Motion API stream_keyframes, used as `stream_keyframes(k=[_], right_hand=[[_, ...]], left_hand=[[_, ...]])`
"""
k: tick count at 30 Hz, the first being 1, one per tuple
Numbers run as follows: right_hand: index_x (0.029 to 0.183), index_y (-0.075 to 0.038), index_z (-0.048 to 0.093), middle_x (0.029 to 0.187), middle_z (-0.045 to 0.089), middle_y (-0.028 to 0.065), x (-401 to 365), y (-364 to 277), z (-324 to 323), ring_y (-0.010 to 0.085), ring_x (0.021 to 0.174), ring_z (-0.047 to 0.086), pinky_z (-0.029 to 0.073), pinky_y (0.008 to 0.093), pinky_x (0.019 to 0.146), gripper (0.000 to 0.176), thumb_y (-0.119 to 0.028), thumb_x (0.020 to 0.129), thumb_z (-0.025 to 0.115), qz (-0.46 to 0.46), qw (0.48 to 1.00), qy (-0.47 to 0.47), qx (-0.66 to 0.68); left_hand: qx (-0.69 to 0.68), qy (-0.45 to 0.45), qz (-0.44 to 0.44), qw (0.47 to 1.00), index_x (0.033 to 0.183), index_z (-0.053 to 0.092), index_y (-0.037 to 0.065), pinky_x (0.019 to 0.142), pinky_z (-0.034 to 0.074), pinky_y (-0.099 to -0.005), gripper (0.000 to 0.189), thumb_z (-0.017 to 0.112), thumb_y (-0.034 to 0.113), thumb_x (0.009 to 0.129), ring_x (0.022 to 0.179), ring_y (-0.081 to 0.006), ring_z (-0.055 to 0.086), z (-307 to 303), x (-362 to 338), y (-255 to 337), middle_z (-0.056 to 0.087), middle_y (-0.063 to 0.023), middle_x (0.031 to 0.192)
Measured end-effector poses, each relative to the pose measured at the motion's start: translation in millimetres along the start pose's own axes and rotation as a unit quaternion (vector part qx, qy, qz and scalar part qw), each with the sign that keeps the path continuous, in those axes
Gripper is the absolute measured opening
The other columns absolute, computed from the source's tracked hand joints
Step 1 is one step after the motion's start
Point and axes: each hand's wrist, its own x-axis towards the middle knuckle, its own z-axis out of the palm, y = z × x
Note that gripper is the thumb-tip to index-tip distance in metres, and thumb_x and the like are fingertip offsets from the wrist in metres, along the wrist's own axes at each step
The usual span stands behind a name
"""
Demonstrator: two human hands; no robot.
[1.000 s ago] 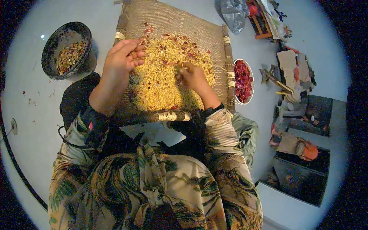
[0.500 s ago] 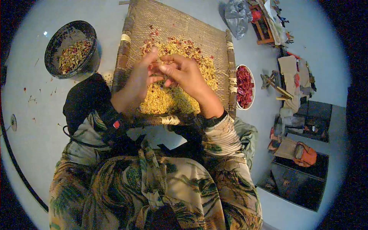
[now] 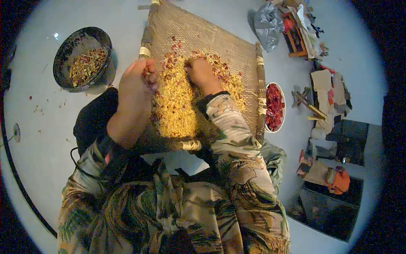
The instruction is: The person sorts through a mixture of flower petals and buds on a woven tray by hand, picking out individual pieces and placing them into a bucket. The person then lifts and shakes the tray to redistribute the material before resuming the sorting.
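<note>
a woven tray [image 3: 237, 46] with a wooden frame slopes across the upper middle of the frame, its corner tie of pale cord at the lower middle. yellow bits [image 3: 175, 116] are heaped on its middle and lower part, with dark red flakes [image 3: 171, 63] mostly toward the top of the heap.

the right hand [image 3: 201, 74] has its fingertips down at the top of the yellow bits; i cannot tell if they close on anything. the left hand [image 3: 139, 82] hangs by the tray's left edge, fingers curled inward, and what it holds, if anything, is too blurred to tell.

a black bucket [image 3: 111, 70] of stems and scraps stands upper left on the pale floor [image 3: 38, 148], where stray bits lie. a white bowl [image 3: 283, 114] of red pieces sits just right of the tray. a grey plastic bag [image 3: 269, 27] is upper right, and an orange bag [image 3: 339, 182] lower right.
</note>
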Motion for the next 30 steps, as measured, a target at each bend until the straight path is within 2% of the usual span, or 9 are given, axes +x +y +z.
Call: stream_keyframes(k=[3, 10, 16, 18, 20, 22, 25, 28, 30], right_hand=[[0.083, -0.005, 0.064, 0.082, 0.063, 0.0196, 8.0, -3.6, -1.3, 0.0386, 0.079, 0.060, 0.048, 0.0464, 0.068, 0.019, -0.024, 0.080, 0.061, 0.017, 1.000, 0.004, 0.003], [0.085, -0.002, 0.062, 0.079, 0.062, 0.0219, 48.7, -21.8, -6.9, 0.0403, 0.078, 0.059, 0.046, 0.0456, 0.068, 0.022, -0.024, 0.080, 0.061, 0.022, 0.980, 0.132, 0.149], [0.102, 0.000, 0.057, 0.110, 0.055, 0.0251, 64.9, -42.4, 26.8, 0.0405, 0.099, 0.053, 0.044, 0.0453, 0.080, 0.032, -0.024, 0.081, 0.058, -0.042, 0.983, 0.114, 0.137], [0.105, 0.005, 0.053, 0.111, 0.050, 0.0286, 52.7, -43.1, 57.5, 0.0428, 0.104, 0.048, 0.041, 0.0460, 0.087, 0.038, -0.023, 0.079, 0.057, -0.156, 0.950, 0.249, 0.108], [0.104, 0.007, 0.052, 0.104, 0.052, 0.0296, 33.5, -58.4, 56.3, 0.0442, 0.100, 0.048, 0.038, 0.0455, 0.091, 0.041, -0.025, 0.078, 0.057, -0.105, 0.935, 0.205, 0.269], [0.101, 0.006, 0.053, 0.099, 0.053, 0.0283, 15.1, -64.3, 60.7, 0.0424, 0.098, 0.049, 0.039, 0.0444, 0.089, 0.036, -0.022, 0.079, 0.055, -0.094, 0.923, 0.198, 0.316], [0.093, 0.002, 0.056, 0.089, 0.057, 0.0232, 0.8, -74.7, 44.1, 0.0376, 0.087, 0.056, 0.045, 0.0432, 0.076, 0.023, -0.015, 0.079, 0.051, -0.072, 0.978, 0.105, 0.167], [0.085, -0.001, 0.057, 0.083, 0.058, 0.0204, -14.4, -74.6, 28.8, 0.0361, 0.078, 0.058, 0.046, 0.0430, 0.067, 0.016, -0.013, 0.077, 0.051, -0.136, 0.962, 0.188, 0.144], [0.082, -0.001, 0.057, 0.081, 0.058, 0.0203, -20.0, -78.2, 20.2, 0.0370, 0.076, 0.057, 0.047, 0.0432, 0.066, 0.014, -0.012, 0.075, 0.052, -0.089, 0.964, 0.190, 0.162]], left_hand=[[0.006, 0.013, 0.010, 1.000, 0.086, 0.052, 0.007, 0.053, 0.034, -0.0229, 0.015, 0.047, 0.021, 0.090, 0.059, -0.0088, 0.042, 3.4, -16.3, 23.1, 0.047, 0.0017, 0.072], [-0.057, -0.032, -0.026, 0.998, 0.090, 0.053, 0.007, 0.055, 0.034, -0.0229, 0.017, 0.047, 0.023, 0.091, 0.062, -0.0086, 0.042, -4.9, -19.7, 37.9, 0.047, 0.0019, 0.076], [-0.084, -0.057, -0.047, 0.994, 0.094, 0.050, 0.006, 0.056, 0.037, -0.0210, 0.010, 0.051, 0.016, 0.090, 0.065, -0.0073, 0.042, -8.9, -21.8, 43.8, 0.046, 0.0000, 0.077], [0.002, -0.029, -0.019, 0.999, 0.090, 0.051, 0.008, 0.053, 0.034, -0.0209, 0.014, 0.048, 0.021, 0.091, 0.062, -0.0070, 0.041, -5.4, -26.4, 45.0, 0.046, 0.0016, 0.075], [0.021, -0.023, -0.010, 0.999, 0.087, 0.051, 0.008, 0.051, 0.032, -0.0212, 0.017, 0.046, 0.023, 0.092, 0.060, -0.0065, 0.040, 1.6, -30.2, 45.7, 0.045, 0.0024, 0.073], [0.003, -0.038, -0.016, 0.999, 0.087, 0.050, 0.008, 0.051, 0.031, -0.0214, 0.017, 0.044, 0.023, 0.094, 0.059, -0.0060, 0.038, 4.1, -31.8, 43.4, 0.043, 0.0025, 0.072], [-0.023, -0.086, -0.007, 0.996, 0.087, 0.049, 0.007, 0.051, 0.030, -0.0213, 0.017, 0.042, 0.021, 0.095, 0.057, -0.0060, 0.036, -5.2, -26.7, 35.6, 0.040, 0.0025, 0.070], [-0.077, -0.103, -0.030, 0.991, 0.088, 0.049, 0.007, 0.050, 0.029, -0.0208, 0.016, 0.043, 0.020, 0.094, 0.057, -0.0064, 0.034, -11.7, -15.8, 24.9, 0.039, 0.0026, 0.069], [-0.076, -0.072, -0.034, 0.994, 0.088, 0.049, 0.006, 0.050, 0.029, -0.0205, 0.014, 0.045, 0.019, 0.094, 0.057, -0.0065, 0.034, -8.3, -14.9, 22.7, 0.038, 0.0025, 0.069]])
